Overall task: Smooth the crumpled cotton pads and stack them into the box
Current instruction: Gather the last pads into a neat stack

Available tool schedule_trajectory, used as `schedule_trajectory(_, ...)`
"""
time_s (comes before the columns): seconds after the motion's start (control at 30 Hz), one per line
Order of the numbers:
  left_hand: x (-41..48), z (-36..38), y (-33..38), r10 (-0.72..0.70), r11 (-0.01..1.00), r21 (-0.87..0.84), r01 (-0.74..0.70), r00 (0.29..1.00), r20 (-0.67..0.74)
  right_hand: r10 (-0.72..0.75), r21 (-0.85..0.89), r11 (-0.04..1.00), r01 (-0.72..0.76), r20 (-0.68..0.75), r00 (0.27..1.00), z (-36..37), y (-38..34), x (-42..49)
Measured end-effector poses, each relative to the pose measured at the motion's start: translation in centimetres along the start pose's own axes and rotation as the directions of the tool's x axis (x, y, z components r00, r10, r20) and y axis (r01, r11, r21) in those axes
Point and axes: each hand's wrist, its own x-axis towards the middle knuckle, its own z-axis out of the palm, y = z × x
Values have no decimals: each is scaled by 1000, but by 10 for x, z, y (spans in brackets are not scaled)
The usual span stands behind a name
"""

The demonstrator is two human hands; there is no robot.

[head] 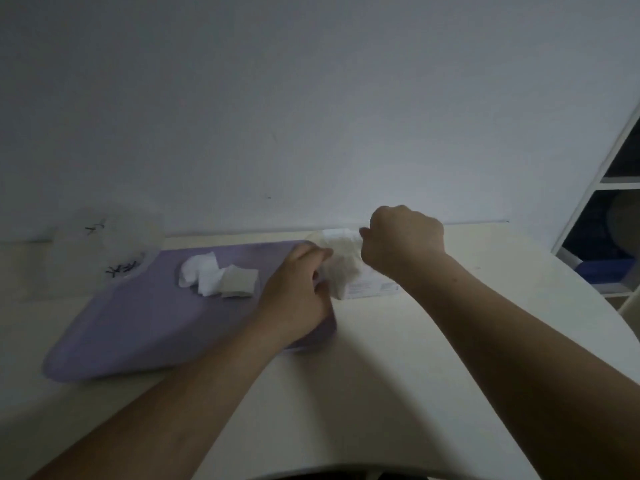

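Crumpled white cotton pads (204, 275) lie in a small heap on a purple mat (145, 323). A white box (360, 282) stands at the mat's right edge, near the wall. My left hand (298, 292) is at the box's left side with its fingers curled against it; what they hold is hidden. My right hand (403, 240) hovers over the box with curled fingers, and it seems to pinch a pale flap or pad (341, 237) at the box's top. The dim, blurred picture hides the detail.
A clear plastic container (110, 233) with small dark pieces stands at the back left against the wall. The white table (381, 393) ends in a rounded edge at the right. A white shelf unit (602, 181) stands beyond it.
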Motion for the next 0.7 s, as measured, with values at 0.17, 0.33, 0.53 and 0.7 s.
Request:
schedule_trajectory(0.17,-16,-39,-25,-38,995,87,43,997,-63,-245,573,785,236,-63,967,7,-65,-5)
schedule_trajectory(0.33,-22,-93,-74,-133,971,172,164,975,-179,-388,652,731,200,157,908,43,-122,-15)
schedule_trajectory(0.53,-24,-124,-122,-406,877,179,447,886,-225,-347,437,883,173,358,867,80,-158,10)
schedule_trajectory(0.7,-18,-110,-127,-498,804,297,515,856,-137,-301,291,941,174,483,822,94,-165,24)
